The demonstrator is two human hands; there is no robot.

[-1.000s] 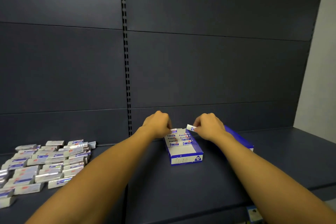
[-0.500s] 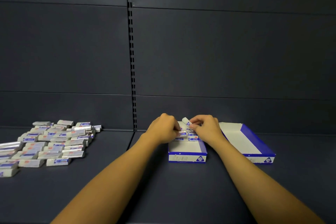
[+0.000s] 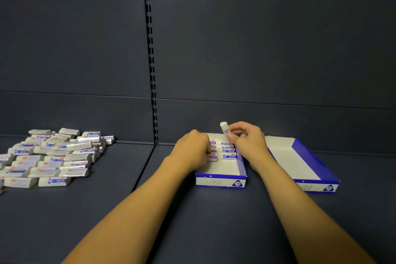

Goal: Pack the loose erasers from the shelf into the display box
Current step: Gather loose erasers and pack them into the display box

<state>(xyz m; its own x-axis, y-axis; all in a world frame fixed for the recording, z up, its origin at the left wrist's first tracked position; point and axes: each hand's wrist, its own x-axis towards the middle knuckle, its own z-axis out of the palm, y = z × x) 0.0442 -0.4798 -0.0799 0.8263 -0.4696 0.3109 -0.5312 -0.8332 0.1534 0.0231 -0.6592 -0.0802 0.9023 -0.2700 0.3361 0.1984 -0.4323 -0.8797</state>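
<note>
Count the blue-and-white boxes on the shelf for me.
2. One box sits in front of the hands, partly filled with erasers. The other box lies to its right, behind the right forearm, which hides part of it.

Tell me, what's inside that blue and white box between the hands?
The display box holds two rows of wrapped erasers at its far end; its near floor is bare. The left hand hides part of the left row.

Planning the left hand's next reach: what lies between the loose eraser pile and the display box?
Only bare dark shelf lies between the loose erasers and the display box, in the head view.
</note>
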